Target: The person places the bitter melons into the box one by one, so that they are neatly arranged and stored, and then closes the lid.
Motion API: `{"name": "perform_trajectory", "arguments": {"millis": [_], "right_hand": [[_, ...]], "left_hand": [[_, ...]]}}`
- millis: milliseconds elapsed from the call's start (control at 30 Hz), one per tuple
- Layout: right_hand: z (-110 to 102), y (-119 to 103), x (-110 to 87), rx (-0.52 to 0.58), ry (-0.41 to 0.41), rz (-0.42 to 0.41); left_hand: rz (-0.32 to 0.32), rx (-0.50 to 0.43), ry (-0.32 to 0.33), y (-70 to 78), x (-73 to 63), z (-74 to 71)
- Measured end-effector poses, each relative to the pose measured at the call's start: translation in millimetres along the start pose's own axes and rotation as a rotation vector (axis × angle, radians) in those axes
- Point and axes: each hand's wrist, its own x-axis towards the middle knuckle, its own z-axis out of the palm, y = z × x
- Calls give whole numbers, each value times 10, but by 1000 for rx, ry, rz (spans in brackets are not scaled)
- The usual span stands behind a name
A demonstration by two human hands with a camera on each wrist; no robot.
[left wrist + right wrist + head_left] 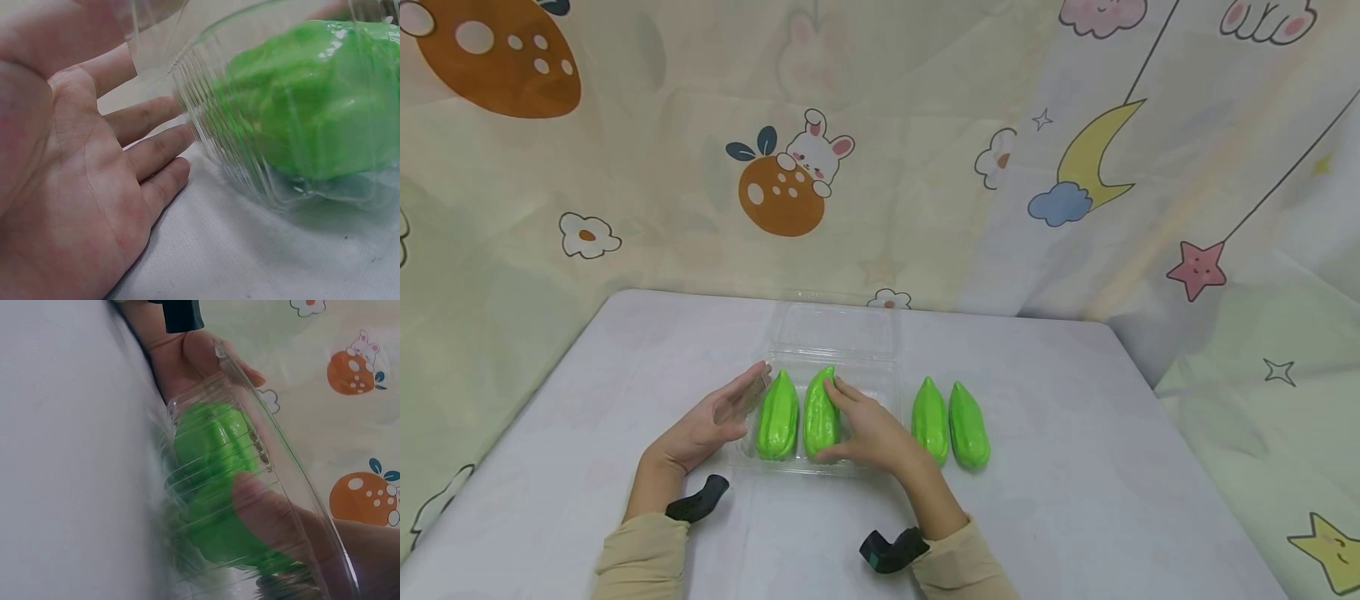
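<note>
A clear plastic clamshell box lies with its lid folded back. Inside are two bright green, ribbed bitter melons, tips pointing away from me. My right hand reaches over the box's right side and holds the right-hand melon between thumb and fingers. Beside it, nearer the left wall, lies the other melon. My left hand stands against the box's left side. In the left wrist view its fingers extend along the ridged wall, with nothing gripped.
To the right of the box, two more green melons, an inner one and an outer one, lie side by side on the white table. Behind the table's back edge hangs a cartoon-printed curtain. A black wrist device sits at each cuff.
</note>
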Motion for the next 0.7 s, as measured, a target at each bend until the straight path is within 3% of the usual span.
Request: {"name": "perform_trajectory", "arguments": {"millis": [700], "right_hand": [[35,-12,10,-31,-10,-4]], "left_hand": [[28,-21,-36,-6,12,-17]]}}
